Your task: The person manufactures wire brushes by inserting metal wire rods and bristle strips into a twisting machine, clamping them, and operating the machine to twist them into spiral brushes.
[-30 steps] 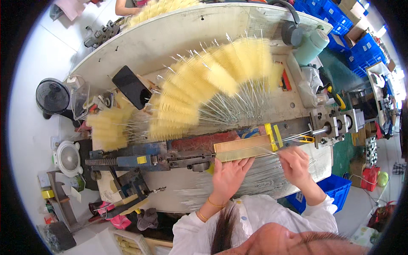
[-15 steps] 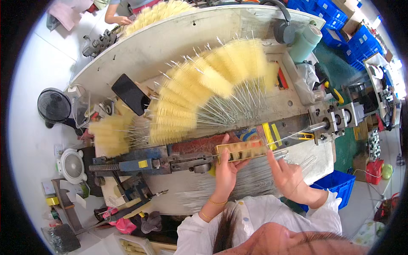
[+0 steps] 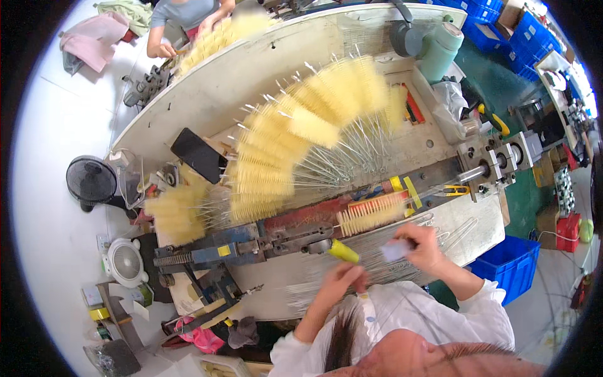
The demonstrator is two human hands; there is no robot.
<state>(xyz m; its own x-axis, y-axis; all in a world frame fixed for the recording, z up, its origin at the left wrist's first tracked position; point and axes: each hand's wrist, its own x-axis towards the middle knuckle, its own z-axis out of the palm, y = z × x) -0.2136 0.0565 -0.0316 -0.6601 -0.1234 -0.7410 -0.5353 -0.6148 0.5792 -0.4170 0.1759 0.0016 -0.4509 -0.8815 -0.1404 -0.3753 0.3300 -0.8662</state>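
Note:
My right hand (image 3: pixel 422 248) is closed on a small pale lavender piece (image 3: pixel 394 251), blurred, above the wire bundle. My left hand (image 3: pixel 342 284) has curled fingers just below the yellow-green lever handle (image 3: pixel 343 251), apart from it; whether anything is in them I cannot make out. Beyond both hands, a pale yellow bristle strip (image 3: pixel 372 217) lies along the long bench machine (image 3: pixel 301 220), between its clamp (image 3: pixel 320 244) and the shaft end (image 3: pixel 474 174). Many loose steel wires (image 3: pixel 377 270) lie in front of the machine.
Finished yellow brushes (image 3: pixel 270 151) fan out behind the machine, with more brushes (image 3: pixel 176 213) at left. A black phone (image 3: pixel 198 154), a green bottle (image 3: pixel 441 50) and headphones (image 3: pixel 405 38) stand about. A blue crate (image 3: pixel 507 267) is at right. Another person's hand (image 3: pixel 164 50) shows beyond the partition.
My left hand has left the bristle strip and drawn back toward me, baring the yellow-green handle. My right hand has moved back from the strip and now holds the lavender piece.

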